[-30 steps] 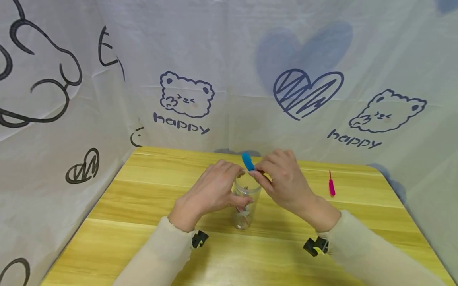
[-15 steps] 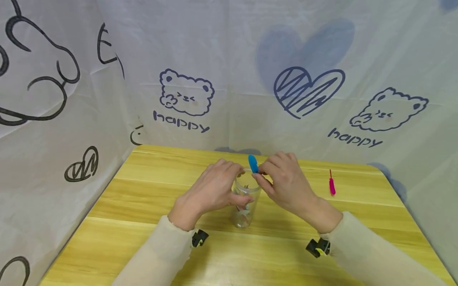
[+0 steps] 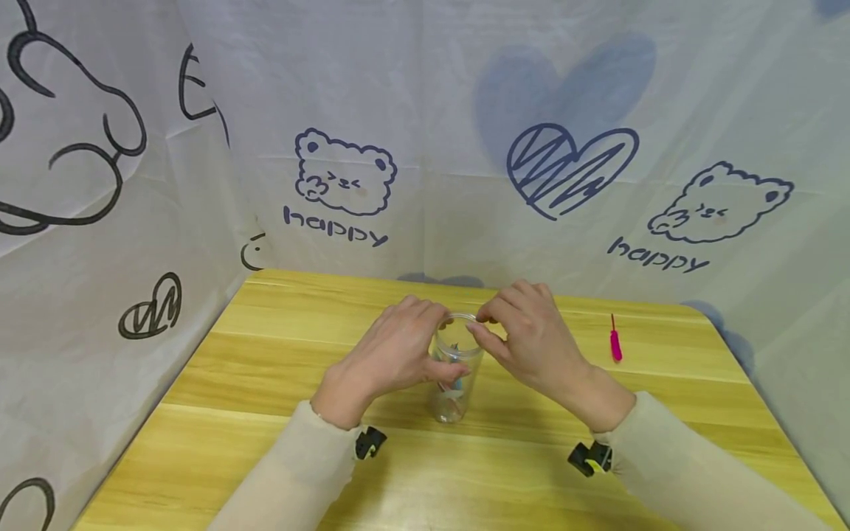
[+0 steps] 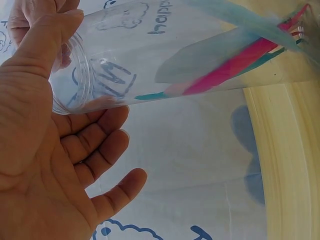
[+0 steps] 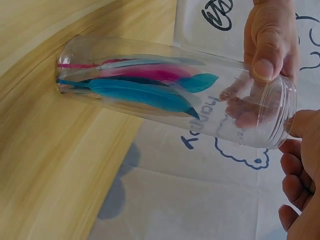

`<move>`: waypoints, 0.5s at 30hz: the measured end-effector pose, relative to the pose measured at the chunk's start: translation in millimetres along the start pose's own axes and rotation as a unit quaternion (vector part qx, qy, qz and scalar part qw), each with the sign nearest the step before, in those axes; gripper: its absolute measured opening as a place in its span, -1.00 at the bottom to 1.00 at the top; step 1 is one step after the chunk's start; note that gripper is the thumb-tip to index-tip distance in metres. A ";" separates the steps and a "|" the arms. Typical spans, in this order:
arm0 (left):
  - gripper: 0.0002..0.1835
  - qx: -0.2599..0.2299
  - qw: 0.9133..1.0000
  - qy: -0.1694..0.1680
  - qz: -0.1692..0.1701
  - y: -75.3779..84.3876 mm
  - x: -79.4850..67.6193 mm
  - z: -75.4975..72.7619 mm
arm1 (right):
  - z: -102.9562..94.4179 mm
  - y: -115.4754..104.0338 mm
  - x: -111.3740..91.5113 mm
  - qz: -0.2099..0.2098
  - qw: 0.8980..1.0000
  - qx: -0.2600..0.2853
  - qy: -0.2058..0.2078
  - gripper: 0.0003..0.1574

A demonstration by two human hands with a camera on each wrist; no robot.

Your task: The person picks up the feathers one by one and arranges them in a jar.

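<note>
A clear plastic jar (image 3: 448,407) stands on the table, holding several feathers in blue, pink and pale tones. In the right wrist view, a bright blue feather (image 5: 142,96) lies along the jar wall beside a pink feather (image 5: 150,73). My left hand (image 3: 392,346) grips the jar near its top, thumb across the near side. At the right of the mouth is my right hand (image 3: 531,332), with thumb and bent forefinger at the rim (image 5: 285,117) and no feather between them. Its other fingers curl loosely in the right wrist view.
A pink feather (image 3: 615,345) lies on the wooden table (image 3: 265,457), to the right of my right hand. Behind the table hangs a white cloth (image 3: 451,214) with bear and heart drawings; another cloth side stands at the left.
The blue feather shifted slightly right over the mouth, then left my right hand's fingers and dropped into the jar. My left hand has kept its hold.
</note>
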State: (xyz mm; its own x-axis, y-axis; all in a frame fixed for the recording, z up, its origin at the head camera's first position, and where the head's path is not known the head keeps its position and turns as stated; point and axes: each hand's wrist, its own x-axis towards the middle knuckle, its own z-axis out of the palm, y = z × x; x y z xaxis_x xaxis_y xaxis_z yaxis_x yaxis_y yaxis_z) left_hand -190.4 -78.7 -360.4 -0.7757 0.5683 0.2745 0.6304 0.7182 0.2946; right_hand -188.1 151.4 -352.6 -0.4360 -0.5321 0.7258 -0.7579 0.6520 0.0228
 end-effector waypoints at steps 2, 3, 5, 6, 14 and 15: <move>-0.27 0.001 1.000 0.000 0.000 -0.2 -0.1 0.1 | 0.2 0.4 -0.4 -0.001 1.000 0.000 0.002 -0.73; -0.27 0.000 1.000 0.000 -0.001 -0.3 -0.1 0.3 | 0.3 0.6 -0.7 0.001 1.000 -0.001 0.001 -0.73; -0.27 -0.001 1.000 0.000 -0.001 -0.4 -0.1 0.3 | 0.3 0.8 -1.1 0.004 1.000 -0.002 -0.001 -0.73; -0.27 -0.001 1.000 0.000 -0.001 -0.6 -0.1 0.4 | 0.3 0.8 -1.3 0.006 1.000 -0.002 -0.001 -0.73; -0.27 -0.003 1.000 0.000 -0.001 -0.7 0.8 1.5 | -0.5 2.7 -3.6 0.016 1.000 0.002 -0.003 -0.68; -0.27 -0.004 1.000 -0.001 -0.001 -0.6 0.9 1.6 | -0.9 3.4 -4.1 0.018 1.000 0.004 -0.003 -0.63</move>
State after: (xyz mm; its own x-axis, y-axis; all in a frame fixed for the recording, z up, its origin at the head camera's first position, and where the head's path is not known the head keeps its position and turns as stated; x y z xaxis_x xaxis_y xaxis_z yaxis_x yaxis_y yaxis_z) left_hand -191.5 -77.9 -361.8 -0.7775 0.5668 0.2724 0.6284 0.7167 0.3024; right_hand -188.5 156.3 -354.8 -0.4653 -0.5112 0.7226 -0.7454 0.6665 -0.0085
